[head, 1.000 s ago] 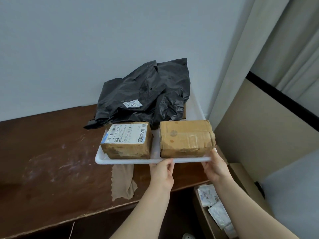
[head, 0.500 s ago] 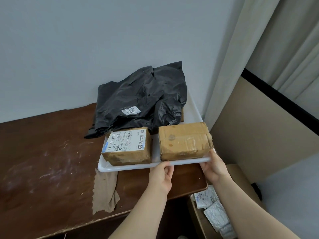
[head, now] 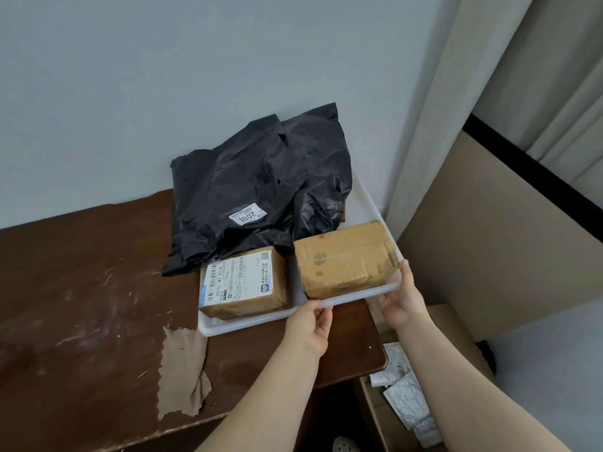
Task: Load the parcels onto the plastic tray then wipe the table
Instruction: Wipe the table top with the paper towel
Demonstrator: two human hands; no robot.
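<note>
A white plastic tray [head: 248,324] rests at the right end of the dark wooden table [head: 81,305], against the wall. On it lie a black plastic-bag parcel [head: 254,190] at the back, a labelled cardboard box [head: 244,282] front left and a taped cardboard box [head: 346,259] front right. My left hand [head: 310,324] grips the tray's front rim near its middle. My right hand [head: 401,295] grips the front right corner. A beige cloth [head: 182,370] lies flat on the table, just left of the tray's front corner.
The tabletop shows dusty smears [head: 98,314] on its left part. A curtain [head: 440,109] hangs right of the tray. Below the table's right end stands an open cardboard box [head: 456,353] holding several silver packets [head: 404,396].
The tray with its parcels has slid back and to the right toward the wall, both hands still on its front rim. The cloth now lies fully uncovered.
</note>
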